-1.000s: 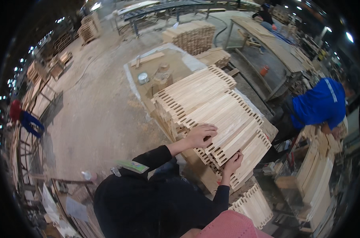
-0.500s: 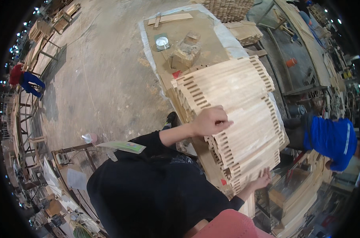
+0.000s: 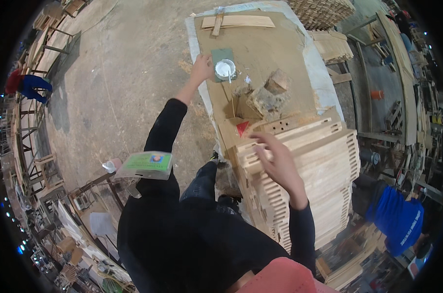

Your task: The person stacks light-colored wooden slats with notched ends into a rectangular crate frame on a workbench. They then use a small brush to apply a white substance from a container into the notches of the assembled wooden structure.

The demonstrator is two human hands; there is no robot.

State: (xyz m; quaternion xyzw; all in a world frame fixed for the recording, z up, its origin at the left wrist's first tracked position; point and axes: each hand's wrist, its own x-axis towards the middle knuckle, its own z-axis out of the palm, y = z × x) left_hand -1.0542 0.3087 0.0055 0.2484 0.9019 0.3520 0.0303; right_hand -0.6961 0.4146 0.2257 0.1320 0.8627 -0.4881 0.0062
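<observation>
My left hand (image 3: 202,68) reaches out over the left edge of the workbench (image 3: 265,53), right beside a small white bowl (image 3: 225,69) with a stick in it that sits on a green pad; whether the fingers touch it is unclear. My right hand (image 3: 275,158) hovers with fingers spread over the top of a tall stack of slotted wooden panels (image 3: 309,171), holding nothing. Rough wood blocks (image 3: 268,95) and a small red piece (image 3: 242,128) lie between bowl and stack.
A long wooden slat (image 3: 238,22) lies at the bench's far end. A person in a blue shirt (image 3: 395,219) works at the lower right. More wooden stacks (image 3: 324,10) stand behind. Concrete floor (image 3: 114,73) spreads left, with frames along its rim.
My left hand has left the panel stack and stretched forward to the white bowl. My right hand has come up from the stack's lower edge to its top. The view has tilted further down.
</observation>
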